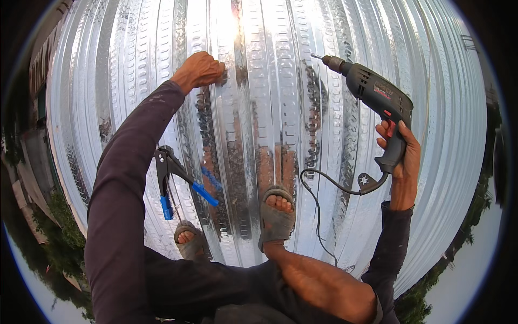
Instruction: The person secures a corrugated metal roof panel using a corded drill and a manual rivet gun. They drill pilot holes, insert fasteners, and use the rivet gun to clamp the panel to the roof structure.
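My right hand (408,151) grips a dark corded drill (377,92) by its handle, fingers near the red trigger. The drill is raised at the right, its bit (317,56) pointing up and to the left. My left hand (200,70) reaches far forward over the shiny ribbed metal decking (272,102). Its fingers are curled closed toward the sheet; whatever they hold, if anything, is hidden. Beneath my left forearm a hand riveter (168,162) with blue grips lies on the decking, its handles spread apart.
The drill's black cord (318,216) loops down to the decking near my right leg. My sandalled feet (278,216) stand on the raised ribs. Bright sun glare hits the far sheets. Beyond the decking's edges, trees (62,221) and rooftops show lower down.
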The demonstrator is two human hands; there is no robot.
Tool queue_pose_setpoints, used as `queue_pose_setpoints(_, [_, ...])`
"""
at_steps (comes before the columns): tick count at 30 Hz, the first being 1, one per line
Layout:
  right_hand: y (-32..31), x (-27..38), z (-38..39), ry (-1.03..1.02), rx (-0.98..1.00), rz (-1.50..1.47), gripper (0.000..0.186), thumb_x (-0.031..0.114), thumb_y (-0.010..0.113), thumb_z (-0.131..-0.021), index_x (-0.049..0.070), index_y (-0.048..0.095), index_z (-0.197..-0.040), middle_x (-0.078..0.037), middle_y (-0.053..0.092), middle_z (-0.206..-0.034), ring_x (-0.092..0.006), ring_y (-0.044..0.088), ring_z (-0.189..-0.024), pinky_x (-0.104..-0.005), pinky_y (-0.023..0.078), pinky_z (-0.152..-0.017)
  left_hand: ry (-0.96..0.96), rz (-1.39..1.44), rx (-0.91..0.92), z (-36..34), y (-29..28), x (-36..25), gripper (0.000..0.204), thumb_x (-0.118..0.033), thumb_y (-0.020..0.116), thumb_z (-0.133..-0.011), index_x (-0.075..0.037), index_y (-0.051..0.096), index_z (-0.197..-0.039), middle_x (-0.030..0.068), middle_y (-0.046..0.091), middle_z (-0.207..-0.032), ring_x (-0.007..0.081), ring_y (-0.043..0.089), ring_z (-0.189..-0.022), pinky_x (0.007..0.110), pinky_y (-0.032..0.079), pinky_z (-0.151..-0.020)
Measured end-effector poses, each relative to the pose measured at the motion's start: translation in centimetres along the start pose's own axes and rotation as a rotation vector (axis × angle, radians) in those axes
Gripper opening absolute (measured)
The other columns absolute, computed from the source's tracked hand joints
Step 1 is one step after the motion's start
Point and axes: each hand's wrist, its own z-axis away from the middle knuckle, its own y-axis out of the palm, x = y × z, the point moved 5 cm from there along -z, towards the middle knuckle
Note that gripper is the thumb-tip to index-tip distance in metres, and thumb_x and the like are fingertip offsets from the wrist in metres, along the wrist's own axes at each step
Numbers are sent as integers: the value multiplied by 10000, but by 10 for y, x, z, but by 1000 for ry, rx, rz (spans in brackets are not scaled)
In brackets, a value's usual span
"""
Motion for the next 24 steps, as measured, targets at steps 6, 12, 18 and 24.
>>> queue_pose_setpoints(6, [-3, 6, -3, -33, 2, 5, 432, 204, 662, -968, -84, 580, -1279, -217, 708, -1060, -300, 746, -968, -344, 674, -698, 30, 94, -49, -11, -10, -3, 333, -339, 520, -985, -96, 740, -926, 181, 716, -730, 342, 711, -668, 470, 538, -634])
queue_pose_setpoints(12, [3, 10, 4, -60, 26, 81, 433, 202, 658, -972, -83, 577, -1287, -223, 708, -1074, -301, 746, -980, -331, 669, -716, 17, 65, -86, -4, -2, -2, 344, -354, 529, -988, -107, 753, -904, 170, 719, -737, 343, 716, -691, 470, 550, -653])
queue_pose_setpoints(18, [5, 8, 9, -58, 42, 63, 451, 188, 656, -972, -88, 561, -1315, -226, 707, -1093, -295, 743, -992, -314, 670, -703, -27, 111, -98, 5, -16, -12, 270, -222, 594, -896, -19, 703, -755, 196, 728, -778, 354, 733, -725, 443, 572, -668])
queue_pose_setpoints(24, [39, 39, 31, -206, 34, 396, 592, 218, 724, -894, -91, 548, -1368, -228, 718, -1056, -286, 757, -909, -317, 659, -658, -464, 702, -477, 34, 28, 7, 363, -317, 547, -983, -60, 681, -1201, 226, 714, -828, 406, 703, -835, 457, 527, -736])
